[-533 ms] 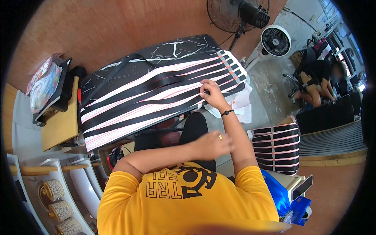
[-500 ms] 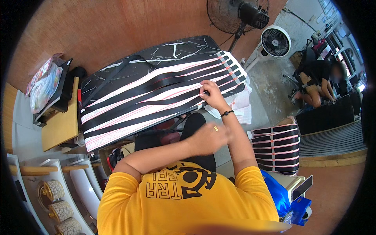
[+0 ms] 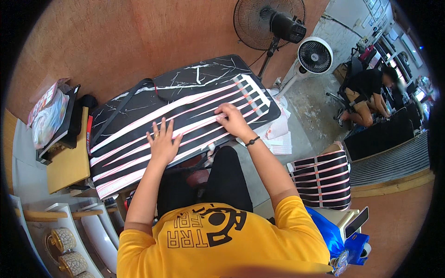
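Note:
Long black straps (image 3: 185, 121) and white paper strips with red lines (image 3: 139, 124) lie side by side along a black marble-patterned table (image 3: 176, 76). Grey tape (image 3: 250, 96) crosses them near their right end. My left hand (image 3: 163, 144) rests on the strips with its fingers spread, a ring on one finger. Farther right, my right hand (image 3: 230, 120) touches the strips with bent fingers, thumb and forefinger close together; whatever is between them is hidden. A small blurred white scrap (image 3: 211, 149) is at the table's near edge.
Two fans, one black (image 3: 287, 27) and one white (image 3: 315, 55), stand beyond the table's right end. Paper sheets (image 3: 280, 139) lie below that end. A similar strapped bundle (image 3: 320, 180) sits at the right. A wooden stand (image 3: 69, 162) adjoins the left end. Another person (image 3: 368, 92) sits far right.
My left hand has gone from beside my right forearm to flat on the strips. My right hand stays at the strips, its fingers lower. The whole view has shifted slightly.

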A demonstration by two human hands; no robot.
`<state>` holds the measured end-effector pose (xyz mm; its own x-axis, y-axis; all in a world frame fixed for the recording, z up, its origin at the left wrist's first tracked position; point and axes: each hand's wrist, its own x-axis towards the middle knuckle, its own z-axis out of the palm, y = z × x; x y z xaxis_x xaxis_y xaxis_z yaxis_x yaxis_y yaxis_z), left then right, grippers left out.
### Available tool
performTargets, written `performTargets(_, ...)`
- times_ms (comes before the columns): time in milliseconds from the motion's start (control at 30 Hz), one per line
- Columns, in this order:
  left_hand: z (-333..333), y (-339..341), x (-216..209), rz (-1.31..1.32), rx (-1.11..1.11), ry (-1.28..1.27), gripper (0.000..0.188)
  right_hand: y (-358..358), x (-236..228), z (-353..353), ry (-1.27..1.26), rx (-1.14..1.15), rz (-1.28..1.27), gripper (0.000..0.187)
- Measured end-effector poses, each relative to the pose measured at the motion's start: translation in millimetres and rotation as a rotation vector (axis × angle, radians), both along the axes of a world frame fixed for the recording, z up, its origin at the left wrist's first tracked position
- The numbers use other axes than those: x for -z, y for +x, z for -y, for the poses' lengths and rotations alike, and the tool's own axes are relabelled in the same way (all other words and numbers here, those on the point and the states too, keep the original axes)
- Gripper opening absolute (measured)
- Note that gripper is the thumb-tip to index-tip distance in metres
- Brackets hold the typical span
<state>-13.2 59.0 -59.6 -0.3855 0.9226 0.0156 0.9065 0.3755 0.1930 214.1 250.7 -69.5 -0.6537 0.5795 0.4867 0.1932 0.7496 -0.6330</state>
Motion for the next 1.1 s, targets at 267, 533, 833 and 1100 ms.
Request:
performTargets(267, 18.3, -7.0, -3.9, -0.029, -0.006, 0.039, 0.065, -26.3, -5.3, -120.1, -0.137, 0.796, 0.081, 0.040)
performTargets(533, 1.6, -3.2, -32.3, 0.105, -0.006, 0.071, 0.068, -46.4, 1.2, -119.6, -0.187, 0.945, 0.149, 0.040)
performTargets(833, -195.0, 14.9, -38.9, 0.318, 0.426, 0.387, 0.037, -45.4, -16.1, -134.9, -0.351, 0.969, 0.261, 0.037)
performTargets(1100, -339.3, 33.8, 3.4, 0.549, 0.463, 0.156, 0.028, -45.4, -4.0, -133.2, -0.264, 0.928, 0.180, 0.023)
